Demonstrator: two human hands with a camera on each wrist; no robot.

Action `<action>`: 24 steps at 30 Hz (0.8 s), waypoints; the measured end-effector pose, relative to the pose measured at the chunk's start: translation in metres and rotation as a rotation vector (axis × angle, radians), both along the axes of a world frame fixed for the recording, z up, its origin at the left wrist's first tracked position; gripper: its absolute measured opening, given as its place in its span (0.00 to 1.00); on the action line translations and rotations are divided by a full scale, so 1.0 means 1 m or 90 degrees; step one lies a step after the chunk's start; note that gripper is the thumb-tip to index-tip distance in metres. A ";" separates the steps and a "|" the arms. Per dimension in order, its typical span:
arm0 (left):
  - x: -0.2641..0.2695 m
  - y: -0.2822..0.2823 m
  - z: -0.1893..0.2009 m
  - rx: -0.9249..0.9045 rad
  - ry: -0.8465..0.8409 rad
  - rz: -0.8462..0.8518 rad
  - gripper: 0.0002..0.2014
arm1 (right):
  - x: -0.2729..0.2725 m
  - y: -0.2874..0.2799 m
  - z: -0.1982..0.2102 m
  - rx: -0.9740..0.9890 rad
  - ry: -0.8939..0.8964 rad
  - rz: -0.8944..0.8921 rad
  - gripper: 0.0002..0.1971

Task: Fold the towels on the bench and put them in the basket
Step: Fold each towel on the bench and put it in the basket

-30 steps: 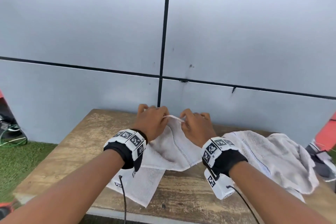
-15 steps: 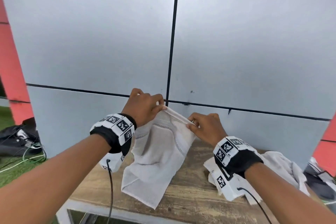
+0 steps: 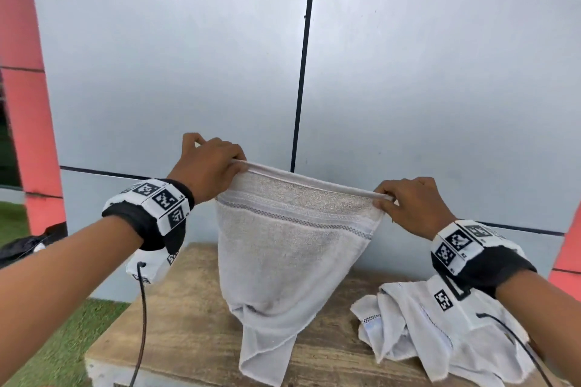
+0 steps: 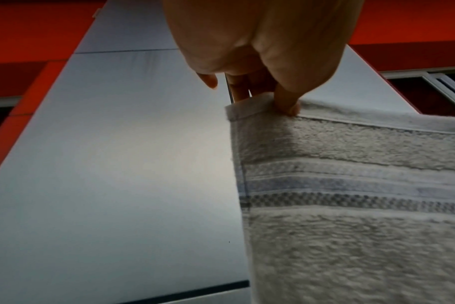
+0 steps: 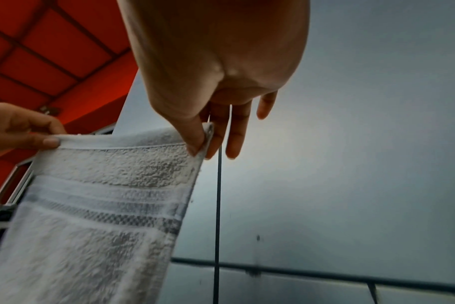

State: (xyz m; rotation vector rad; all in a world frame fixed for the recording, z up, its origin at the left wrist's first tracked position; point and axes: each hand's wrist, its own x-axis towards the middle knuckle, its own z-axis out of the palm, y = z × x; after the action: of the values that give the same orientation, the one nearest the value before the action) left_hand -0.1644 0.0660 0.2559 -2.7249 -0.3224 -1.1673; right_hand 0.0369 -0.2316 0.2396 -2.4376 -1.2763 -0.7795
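And up it comes: half a second ago the hands sat close together at the middle of the frame, now they are spread wide and the towel [image 3: 292,248] is stretched out between them, its top hem taut across the centre of the head view and its lower end bunched and trailing onto the wooden bench [image 3: 188,333]. The left hand [image 3: 207,166] pinches the left corner, thumb pressed on the hem with the fingers behind it; the right hand [image 3: 408,207] pinches the right corner between thumb and forefinger, its other fingers hanging loose beyond the cloth. A checked grey band runs across the towel below the hem. At lower right of the frame, a crumpled pile of towels [image 3: 418,333] lies on the bench under the right wrist. Both wristbands [image 3: 157,201] carry black-and-white square marker codes; no readable writing anywhere.
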 end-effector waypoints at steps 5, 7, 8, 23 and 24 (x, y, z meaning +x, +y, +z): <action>-0.020 0.004 0.030 -0.031 -0.042 0.002 0.13 | -0.007 -0.016 0.052 0.139 0.000 0.061 0.06; -0.029 0.003 0.045 -0.034 -0.072 -0.041 0.08 | -0.015 -0.024 0.073 0.175 0.012 0.082 0.06; -0.034 0.002 0.052 -0.040 -0.069 -0.056 0.05 | -0.019 -0.028 0.082 0.185 0.024 0.084 0.06; -0.118 -0.046 0.156 -0.355 -0.031 -0.340 0.31 | -0.090 -0.110 0.169 0.362 0.306 0.270 0.07; -0.118 -0.050 0.162 -0.353 -0.040 -0.341 0.27 | -0.092 -0.112 0.176 0.377 0.303 0.284 0.07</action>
State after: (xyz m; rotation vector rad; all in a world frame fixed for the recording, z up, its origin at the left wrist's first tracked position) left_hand -0.2823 0.0163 0.4178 -3.3996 0.1159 -1.4681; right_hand -0.0556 -0.3435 0.4157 -1.6476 -1.1284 -0.3486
